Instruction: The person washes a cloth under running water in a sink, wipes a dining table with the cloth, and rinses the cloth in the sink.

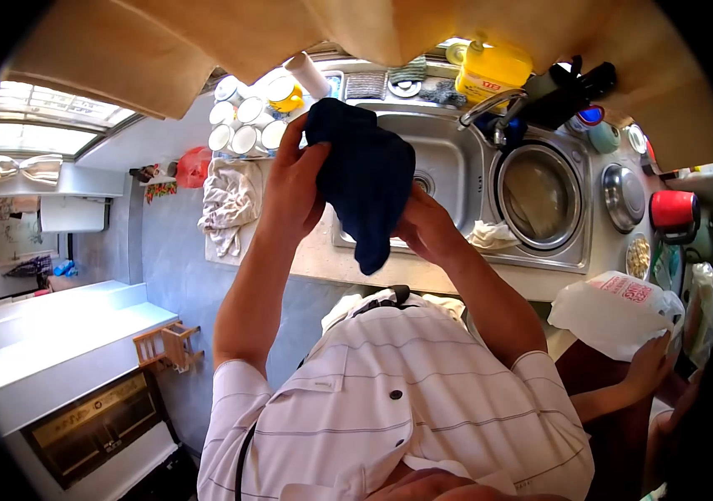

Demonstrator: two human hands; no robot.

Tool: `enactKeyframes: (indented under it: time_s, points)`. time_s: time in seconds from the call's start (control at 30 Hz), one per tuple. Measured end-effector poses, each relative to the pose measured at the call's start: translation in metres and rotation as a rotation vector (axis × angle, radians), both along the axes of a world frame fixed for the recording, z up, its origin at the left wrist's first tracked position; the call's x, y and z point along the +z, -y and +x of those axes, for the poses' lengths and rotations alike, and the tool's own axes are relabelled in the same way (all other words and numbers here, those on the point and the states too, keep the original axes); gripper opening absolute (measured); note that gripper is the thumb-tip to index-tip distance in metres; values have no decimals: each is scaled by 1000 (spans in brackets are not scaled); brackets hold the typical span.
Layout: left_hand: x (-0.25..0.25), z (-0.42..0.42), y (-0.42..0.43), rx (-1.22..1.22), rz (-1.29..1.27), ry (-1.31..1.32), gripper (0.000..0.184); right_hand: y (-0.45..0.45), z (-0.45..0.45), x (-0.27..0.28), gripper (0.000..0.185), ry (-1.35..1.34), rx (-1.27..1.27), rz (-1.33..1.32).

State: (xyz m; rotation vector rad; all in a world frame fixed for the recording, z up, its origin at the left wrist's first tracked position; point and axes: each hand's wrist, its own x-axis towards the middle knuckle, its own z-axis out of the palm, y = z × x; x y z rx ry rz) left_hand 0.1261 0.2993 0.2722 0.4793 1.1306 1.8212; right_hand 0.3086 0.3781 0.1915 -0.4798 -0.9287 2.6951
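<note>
A dark blue cloth (365,171) hangs bunched in front of the sink (448,154), at the counter's front edge. My left hand (296,179) grips its upper left side, thumb on the front of the fabric. Lower down on the right, my right hand (423,224) holds the other side; the cloth hides some of its fingertips. Left of my left hand, a crumpled pale cloth (231,200) lies on the counter, below rows of white cups (246,138).
A metal basin (538,196) sits in the right sink, beside the faucet (498,108). A yellow jug (490,71) stands behind. Beyond are a metal lid (623,196) and red pot (674,210). Another person's hand (649,363) touches a white plastic bag (615,313) at the right.
</note>
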Motion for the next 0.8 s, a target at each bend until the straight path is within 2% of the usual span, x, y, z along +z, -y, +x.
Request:
enactKeyframes:
  time_s: [0.1, 0.2, 0.27, 0.3, 0.33, 0.4, 0.47, 0.53, 0.6, 0.67, 0.73, 0.8]
  points:
    - [-15, -5, -19, -33, -179, 66, 45, -9, 4, 2, 53, -45, -79, -90]
    - [-43, -12, -24, -177, -183, 168, 43, -21, 11, 4, 56, -10, -182, -142]
    - [-45, -12, -25, -175, -190, 202, 42, -31, 17, 13, 55, -23, -174, -92]
    - [-44, -12, -25, -180, -185, 217, 42, -31, 11, 15, 52, 26, -308, 30]
    - [-43, -13, -24, -183, -182, 233, 41, -35, 11, 14, 52, 32, -312, 32]
    - [-32, -14, -26, -168, -159, 202, 41, -45, 11, 11, 46, 221, -342, 275]
    - [-18, -17, -27, -147, -134, 171, 41, -51, 11, 8, 42, 247, -358, 277]
    - [-5, -19, -28, -140, -148, -86, 40, -57, 15, 7, 41, 291, -283, 533]
    - [8, -21, -29, -148, -190, -171, 38, -55, 17, 16, 41, 254, -295, 485]
    - [17, -25, -37, -105, -129, -513, 36, -58, 19, 23, 40, 316, -301, 571]
    - [33, -26, -41, -119, -87, -585, 35, -71, 19, 8, 40, 309, -272, 550]
    - [44, -24, -44, -108, -21, -683, 34, -74, 18, 5, 40, 187, -357, 587]
